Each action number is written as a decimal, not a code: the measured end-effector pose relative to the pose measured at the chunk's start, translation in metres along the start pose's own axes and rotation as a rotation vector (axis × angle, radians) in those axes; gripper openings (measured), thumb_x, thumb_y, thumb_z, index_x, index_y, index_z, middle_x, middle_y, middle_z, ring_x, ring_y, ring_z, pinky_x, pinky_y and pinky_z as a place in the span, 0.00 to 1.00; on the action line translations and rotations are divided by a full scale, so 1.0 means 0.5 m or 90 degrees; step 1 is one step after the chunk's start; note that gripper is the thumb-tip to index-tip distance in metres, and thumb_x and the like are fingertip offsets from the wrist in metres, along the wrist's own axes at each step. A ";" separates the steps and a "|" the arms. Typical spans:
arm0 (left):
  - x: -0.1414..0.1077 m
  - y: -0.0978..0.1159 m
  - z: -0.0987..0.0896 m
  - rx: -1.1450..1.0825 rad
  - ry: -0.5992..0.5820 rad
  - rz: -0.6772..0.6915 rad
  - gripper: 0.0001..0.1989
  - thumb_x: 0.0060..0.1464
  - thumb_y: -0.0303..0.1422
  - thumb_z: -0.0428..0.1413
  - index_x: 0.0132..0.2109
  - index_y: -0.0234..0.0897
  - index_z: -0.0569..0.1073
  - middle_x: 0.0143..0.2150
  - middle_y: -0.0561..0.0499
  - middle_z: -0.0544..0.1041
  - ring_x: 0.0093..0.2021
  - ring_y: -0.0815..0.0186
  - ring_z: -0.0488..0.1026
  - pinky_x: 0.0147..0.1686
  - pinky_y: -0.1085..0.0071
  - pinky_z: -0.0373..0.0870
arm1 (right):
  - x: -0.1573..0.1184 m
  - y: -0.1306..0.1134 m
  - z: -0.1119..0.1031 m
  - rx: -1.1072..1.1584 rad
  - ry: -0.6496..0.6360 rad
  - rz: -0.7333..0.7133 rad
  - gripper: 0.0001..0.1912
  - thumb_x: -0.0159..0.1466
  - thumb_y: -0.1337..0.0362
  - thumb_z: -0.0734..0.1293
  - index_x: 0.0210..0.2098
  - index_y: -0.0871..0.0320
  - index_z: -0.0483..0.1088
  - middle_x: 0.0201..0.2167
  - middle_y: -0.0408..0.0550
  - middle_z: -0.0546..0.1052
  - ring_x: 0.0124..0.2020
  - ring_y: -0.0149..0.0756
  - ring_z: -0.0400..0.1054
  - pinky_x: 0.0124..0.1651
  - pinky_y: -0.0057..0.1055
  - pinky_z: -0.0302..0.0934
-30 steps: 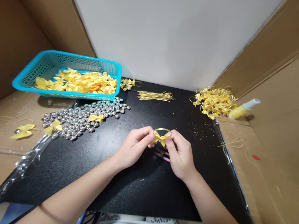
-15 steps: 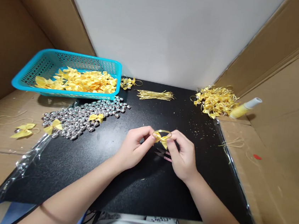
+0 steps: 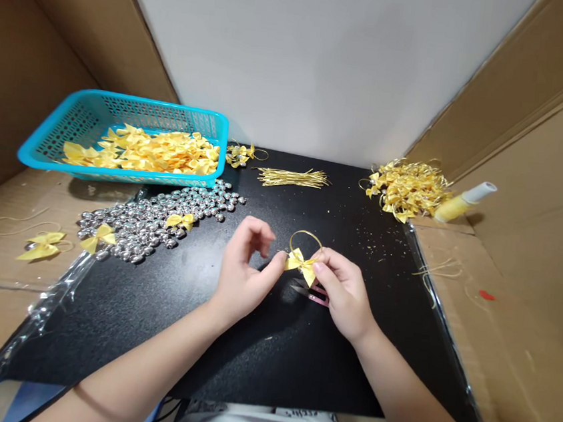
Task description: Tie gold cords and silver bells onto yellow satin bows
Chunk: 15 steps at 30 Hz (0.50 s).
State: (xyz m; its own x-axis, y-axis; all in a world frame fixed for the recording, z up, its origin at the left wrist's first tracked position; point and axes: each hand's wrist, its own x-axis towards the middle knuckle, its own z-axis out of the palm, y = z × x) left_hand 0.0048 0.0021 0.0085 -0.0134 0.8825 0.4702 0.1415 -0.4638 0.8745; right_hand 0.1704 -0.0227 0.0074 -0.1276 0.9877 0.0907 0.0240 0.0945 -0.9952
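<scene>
A yellow bow with a thin gold cord loop rising above it is pinched at its right side by my right hand. My left hand is open, thumb and fingers apart, its thumb tip at the bow's left end. Under the bow and beside my right fingers lies a pair of pink-handled snips on the black table, partly hidden. Left of my left hand spread many silver beads, with a yellow bow on top of them.
A blue basket of yellow bows stands at the back left. Gold cords lie at the back middle. At the back right are a pile of corded bows and a glue bottle. Cardboard walls flank the table.
My left fingers have opened and moved left off the cord. The loop now stands up above the bow, where before it lay flatter between both hands. My right hand still pinches the bow.
</scene>
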 end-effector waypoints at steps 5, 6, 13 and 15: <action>-0.001 0.019 -0.010 0.166 -0.111 0.214 0.06 0.49 0.23 0.60 0.34 0.38 0.73 0.30 0.53 0.74 0.30 0.70 0.69 0.32 0.73 0.66 | -0.001 -0.007 0.001 -0.252 0.036 -0.223 0.12 0.65 0.68 0.61 0.24 0.57 0.63 0.23 0.41 0.66 0.26 0.31 0.62 0.32 0.30 0.56; -0.002 0.021 -0.009 0.153 -0.133 0.174 0.05 0.50 0.25 0.61 0.36 0.37 0.74 0.31 0.52 0.76 0.30 0.69 0.70 0.32 0.73 0.67 | -0.001 -0.008 0.001 -0.288 0.037 -0.255 0.11 0.65 0.69 0.61 0.25 0.57 0.64 0.23 0.41 0.67 0.26 0.31 0.62 0.33 0.31 0.56; -0.002 0.013 0.000 0.033 -0.171 -0.033 0.07 0.55 0.32 0.60 0.30 0.36 0.76 0.29 0.50 0.77 0.30 0.69 0.71 0.32 0.72 0.67 | 0.000 -0.013 0.001 -0.348 0.022 -0.302 0.10 0.66 0.70 0.61 0.27 0.56 0.64 0.24 0.42 0.69 0.28 0.32 0.64 0.35 0.32 0.57; -0.002 0.010 0.000 -0.020 -0.167 -0.115 0.10 0.57 0.33 0.59 0.28 0.36 0.75 0.27 0.51 0.75 0.28 0.69 0.69 0.30 0.72 0.65 | -0.001 -0.015 0.002 -0.316 0.031 -0.279 0.11 0.66 0.69 0.60 0.27 0.56 0.65 0.23 0.41 0.68 0.27 0.32 0.64 0.35 0.32 0.57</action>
State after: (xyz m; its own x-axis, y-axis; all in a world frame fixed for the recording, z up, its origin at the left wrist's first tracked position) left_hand 0.0056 -0.0012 0.0123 0.2204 0.9389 0.2643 0.1290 -0.2966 0.9463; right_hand 0.1692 -0.0241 0.0147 -0.1846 0.8482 0.4965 0.4363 0.5234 -0.7319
